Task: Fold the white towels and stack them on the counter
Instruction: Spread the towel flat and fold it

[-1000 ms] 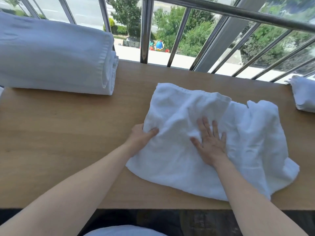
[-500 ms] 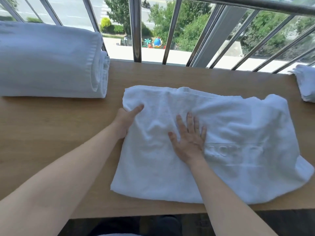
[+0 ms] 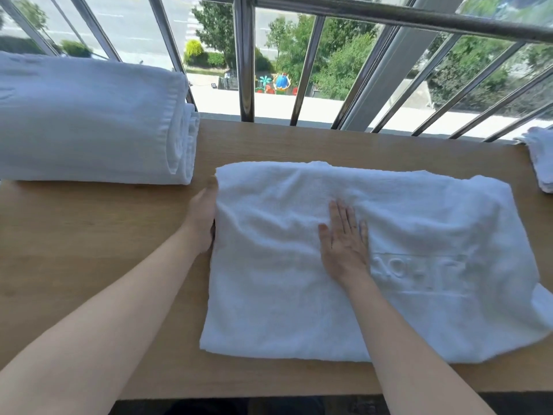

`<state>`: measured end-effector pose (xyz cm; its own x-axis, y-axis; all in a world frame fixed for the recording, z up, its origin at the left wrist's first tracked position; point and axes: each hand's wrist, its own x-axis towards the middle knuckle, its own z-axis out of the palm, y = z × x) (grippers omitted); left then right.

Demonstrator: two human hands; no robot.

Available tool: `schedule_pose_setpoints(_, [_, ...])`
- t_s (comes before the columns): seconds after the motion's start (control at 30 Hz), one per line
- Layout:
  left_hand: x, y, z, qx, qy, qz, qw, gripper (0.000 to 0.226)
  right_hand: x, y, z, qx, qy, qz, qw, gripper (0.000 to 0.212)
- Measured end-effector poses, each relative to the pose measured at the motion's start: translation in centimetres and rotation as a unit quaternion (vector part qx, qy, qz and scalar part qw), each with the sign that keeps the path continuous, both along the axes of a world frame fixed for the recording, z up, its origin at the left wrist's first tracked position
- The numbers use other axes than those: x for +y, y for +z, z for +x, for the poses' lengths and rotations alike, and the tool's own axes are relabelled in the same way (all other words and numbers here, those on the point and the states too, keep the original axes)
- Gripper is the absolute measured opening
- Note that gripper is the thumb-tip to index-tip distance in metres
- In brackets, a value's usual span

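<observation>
A white towel (image 3: 404, 235) lies spread in a rough rectangle on the wooden counter (image 3: 89, 265), with raised lettering near its right half. My right hand (image 3: 344, 241) presses flat on the towel's middle, fingers straight and pointing away from me. My left hand (image 3: 203, 217) rests against the towel's left edge, fingers stretched along it and partly hidden by the cloth. A stack of folded white towels (image 3: 89, 121) sits at the counter's far left.
More white cloth (image 3: 541, 157) lies at the counter's far right edge. A metal railing (image 3: 245, 55) runs along the back of the counter. The towel's right corner hangs near the counter's front edge.
The towel went from crumpled to spread flat. My left hand slid from pinching the cloth out to its left edge. My right hand has stayed flat on the middle.
</observation>
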<state>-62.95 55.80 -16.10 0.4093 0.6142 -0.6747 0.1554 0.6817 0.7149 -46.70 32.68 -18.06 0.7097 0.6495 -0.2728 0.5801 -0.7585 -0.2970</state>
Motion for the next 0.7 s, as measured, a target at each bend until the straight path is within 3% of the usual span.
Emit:
schedule_pose_setpoints(0.07, [0.5,-0.3,-1.4,-0.035,-0.003,-0.116,0.993,0.061,-0.1,-0.2,0.2,-0.014,0.003,-0.021,1.000,0.065])
schedule_pose_setpoints(0.17, [-0.2,-0.7,-3.0,-0.036,-0.111,-0.156,0.981,0.041,0.4,-0.2,0.5,0.002,0.008,-0.063,0.998,0.070])
schedule_pose_setpoints(0.27, [-0.9,-0.6,-3.2,-0.026,-0.164,-0.114,0.980,0.023,0.3,0.0,0.7,0.021,0.018,-0.080,0.996,0.072])
schedule_pose_setpoints(0.5, [-0.7,-0.4,-1.7,0.059,-0.113,0.007,0.992,0.006,1.2,0.8,-0.3,0.042,-0.019,-0.077,0.996,0.070])
schedule_pose_setpoints(0.6, [-0.5,0.1,-1.4,0.098,-0.136,0.116,0.979,0.018,1.4,1.1,-1.1,0.034,-0.024,-0.049,0.998,0.069])
schedule_pose_setpoints(0.7, [0.5,-0.2,-2.4,0.120,-0.093,0.189,0.970,0.019,0.7,0.8,-1.0,0.026,-0.022,-0.080,0.996,0.068])
